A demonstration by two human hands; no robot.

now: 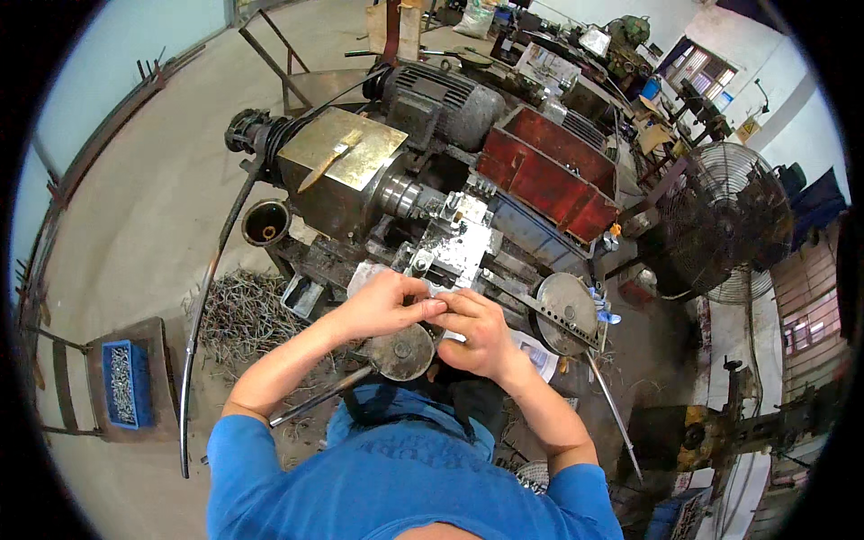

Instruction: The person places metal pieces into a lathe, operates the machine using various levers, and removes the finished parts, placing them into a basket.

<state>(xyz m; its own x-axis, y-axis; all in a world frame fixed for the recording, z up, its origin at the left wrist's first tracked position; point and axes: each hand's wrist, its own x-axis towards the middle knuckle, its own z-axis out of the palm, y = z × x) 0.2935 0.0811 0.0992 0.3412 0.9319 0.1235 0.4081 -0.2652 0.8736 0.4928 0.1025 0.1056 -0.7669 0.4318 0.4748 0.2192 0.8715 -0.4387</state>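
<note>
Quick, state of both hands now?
Left hand: partly curled; whether it holds anything can't be told.
Right hand: also curled; any held item can't be made out.

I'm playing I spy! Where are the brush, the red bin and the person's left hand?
Brush [325, 165]: head view, on its handle.
Red bin [540, 191]: head view, on its near outer wall.
Left hand [389, 303]: head view, mid-hand.

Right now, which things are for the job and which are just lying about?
Seems for the job:
left hand
right hand
machine, just beyond both
(Anything held is too hidden to name.)

Probably just lying about:
brush, on the machine
shavings, heaped on the left
</note>
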